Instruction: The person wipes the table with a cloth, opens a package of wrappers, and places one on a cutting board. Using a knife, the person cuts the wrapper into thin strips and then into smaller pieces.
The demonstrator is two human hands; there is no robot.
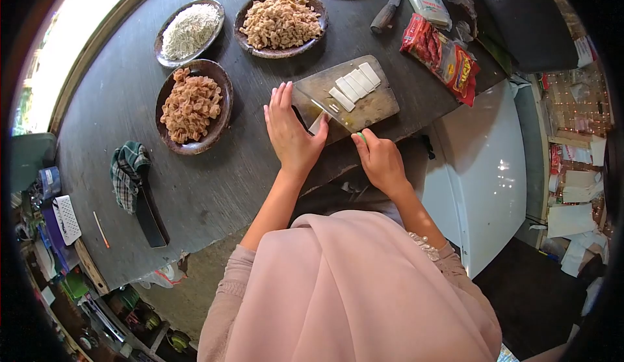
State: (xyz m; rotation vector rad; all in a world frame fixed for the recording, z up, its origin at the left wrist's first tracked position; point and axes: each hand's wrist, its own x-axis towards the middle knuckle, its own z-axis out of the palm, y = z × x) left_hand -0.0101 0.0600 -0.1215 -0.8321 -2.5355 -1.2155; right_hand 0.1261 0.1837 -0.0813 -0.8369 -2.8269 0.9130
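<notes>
My left hand [292,131] lies at the left end of a wooden cutting board [383,105], fingers stretched out and thumb apart. Right at that thumb is a white piece [318,124], partly covered by the hand. My right hand [382,162] is closed around the green handle of a knife [343,125]. The blade slants across the board towards my left fingers. Beyond the blade, several flat white slices [354,85] lie in a row, with a few thin slivers near them.
Brown plates of light brown chunks [281,24] and reddish-brown pieces [192,107] stand left of the board, beside a plate of white shreds [192,31]. A red packet [441,56] and a white packet [428,7] lie rightward. A checked cloth [129,174] lies far left.
</notes>
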